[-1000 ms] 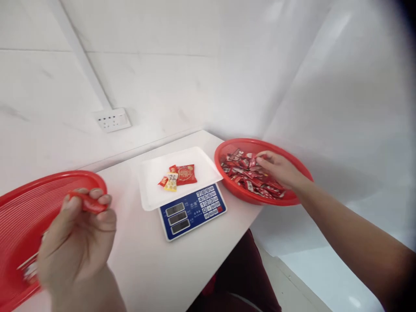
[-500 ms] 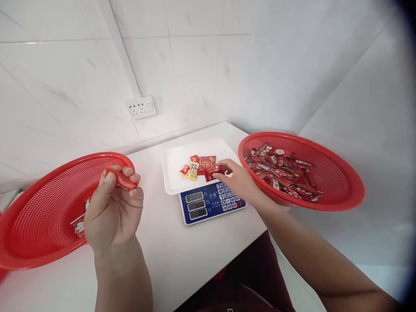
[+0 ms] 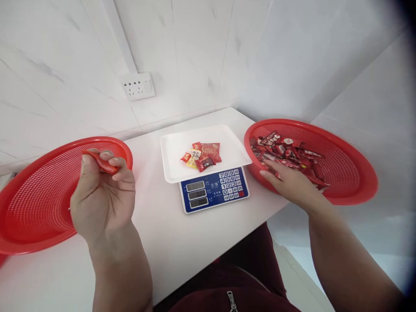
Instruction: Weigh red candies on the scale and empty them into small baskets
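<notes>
My left hand is raised palm up in front of the left red basket, its fingers closed on a small, shiny red-wrapped snack packet. At the right basket, my right hand reaches over the near rim, fingers extended and apart, close to a heap of red-wrapped snacks. I see nothing held in it. Between the hands, a digital scale carries a white tray. Several small packets lie bunched on that tray: a larger red one, a yellow-and-white one and a dark red one among them.
The left red basket and the right red basket flank the scale on a white table. Behind stands a tiled wall with a power socket. The table's near edge runs in front of my body.
My right hand has left the tray and moved right to the basket; a dark red packet now lies on the tray where it was. My left hand still holds its packet. The view has shifted.
</notes>
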Tool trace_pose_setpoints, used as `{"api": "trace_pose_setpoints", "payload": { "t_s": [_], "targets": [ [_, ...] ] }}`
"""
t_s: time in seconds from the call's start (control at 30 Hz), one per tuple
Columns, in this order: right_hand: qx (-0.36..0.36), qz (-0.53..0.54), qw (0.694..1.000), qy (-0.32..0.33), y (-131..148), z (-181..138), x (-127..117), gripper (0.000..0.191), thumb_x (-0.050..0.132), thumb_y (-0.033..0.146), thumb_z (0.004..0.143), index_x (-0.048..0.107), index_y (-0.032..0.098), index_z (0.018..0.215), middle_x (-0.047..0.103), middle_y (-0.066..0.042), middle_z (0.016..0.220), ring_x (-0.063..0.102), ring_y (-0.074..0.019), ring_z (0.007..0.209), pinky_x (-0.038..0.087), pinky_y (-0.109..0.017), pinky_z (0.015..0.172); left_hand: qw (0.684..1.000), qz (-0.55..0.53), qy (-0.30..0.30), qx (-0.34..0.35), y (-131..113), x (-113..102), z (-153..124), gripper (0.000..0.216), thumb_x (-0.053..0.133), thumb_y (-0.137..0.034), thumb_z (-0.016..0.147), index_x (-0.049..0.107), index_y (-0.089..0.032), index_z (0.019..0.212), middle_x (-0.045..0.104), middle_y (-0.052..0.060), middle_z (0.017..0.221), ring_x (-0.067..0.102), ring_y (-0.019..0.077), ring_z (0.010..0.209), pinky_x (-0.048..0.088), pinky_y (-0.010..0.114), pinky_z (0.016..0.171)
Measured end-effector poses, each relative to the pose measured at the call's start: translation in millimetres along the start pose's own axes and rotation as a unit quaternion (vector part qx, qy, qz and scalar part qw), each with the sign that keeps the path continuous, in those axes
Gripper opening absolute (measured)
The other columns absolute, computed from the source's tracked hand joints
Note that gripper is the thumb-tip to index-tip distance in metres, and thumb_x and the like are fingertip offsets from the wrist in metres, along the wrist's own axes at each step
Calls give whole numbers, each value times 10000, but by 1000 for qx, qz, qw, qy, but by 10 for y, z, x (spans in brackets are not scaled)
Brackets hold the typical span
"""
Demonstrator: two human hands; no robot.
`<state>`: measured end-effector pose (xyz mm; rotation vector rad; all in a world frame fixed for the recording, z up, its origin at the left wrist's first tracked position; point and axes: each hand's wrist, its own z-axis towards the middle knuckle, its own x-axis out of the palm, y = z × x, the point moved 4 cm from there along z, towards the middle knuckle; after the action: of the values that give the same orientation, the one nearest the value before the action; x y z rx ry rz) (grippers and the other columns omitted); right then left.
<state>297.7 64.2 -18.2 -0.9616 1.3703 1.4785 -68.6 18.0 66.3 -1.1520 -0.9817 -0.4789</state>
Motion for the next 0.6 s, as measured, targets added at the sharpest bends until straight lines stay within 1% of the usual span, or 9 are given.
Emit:
{"api": "trace_pose_setpoints", "payload": {
  "t_s": [0.07, 0.13, 0.2, 0.3, 0.4, 0.53, 0.6],
  "targets": [
    [14, -43, 997, 60, -31, 8, 83, 559, 369, 523, 875, 487, 202, 1317, 605, -135, 1223, 572, -355, 1077, 461, -491, 835, 1000, 4, -2, 0, 3, 0, 2, 405, 227, -276, 997, 545, -152, 780, 601, -13, 634, 568, 44, 560, 451, 98, 442],
    [23, -72, 994, 84, -14, 18, 116, 573, 337, 525, 883, 450, 205, 1345, 624, -145, 1183, 593, -363, 1024, 468, -485, 785, 1000, 15, 17, -1, 1, 7, 6, 453, 190, -329, 998, 545, -162, 771, 565, -24, 580, 507, 29, 476, 403, 89, 387],
    [25, -80, 992, 96, 21, 21, 116, 570, 305, 510, 897, 413, 209, 1369, 622, -151, 1183, 593, -361, 1016, 463, -474, 777, 998, 30, 46, -6, 6, 21, 11, 497, 156, -373, 994, 545, -166, 764, 530, -35, 538, 451, 18, 411, 351, 86, 339],
    [27, -79, 991, 101, 40, 14, 99, 572, 264, 507, 910, 376, 220, 1392, 621, -150, 1181, 584, -359, 1024, 451, -473, 790, 996, 55, 62, -29, 40, 28, 22, 509, 150, -397, 992, 545, -172, 762, 484, -51, 509, 402, 11, 369, 304, 95, 311],
    [30, -68, 993, 93, 14, 9, 102, 569, 304, 533, 894, 398, 247, 1377, 635, -133, 1149, 591, -366, 990, 445, -494, 787, 994, 79, 50, -47, 68, 27, 25, 524, 151, -430, 985, 547, -185, 744, 401, -66, 454, 314, 24, 332, 263, 128, 285],
    [33, -57, 995, 80, -6, 7, 115, 559, 363, 541, 878, 420, 266, 1361, 655, -122, 1084, 613, -356, 920, 454, -500, 759, 993, 96, 29, -53, 68, 24, 25, 532, 167, -459, 978, 547, -203, 708, 260, -76, 397, 220, 43, 304, 204, 157, 262],
    [34, -70, 994, 80, -1, 5, 116, 555, 354, 531, 885, 416, 257, 1364, 657, -130, 1074, 618, -353, 911, 459, -492, 746, 993, 105, 11, -45, 66, 14, 33, 485, 218, -452, 976, 547, -203, 720, 284, -77, 411, 249, 42, 317, 213, 150, 271]
  ]
}}
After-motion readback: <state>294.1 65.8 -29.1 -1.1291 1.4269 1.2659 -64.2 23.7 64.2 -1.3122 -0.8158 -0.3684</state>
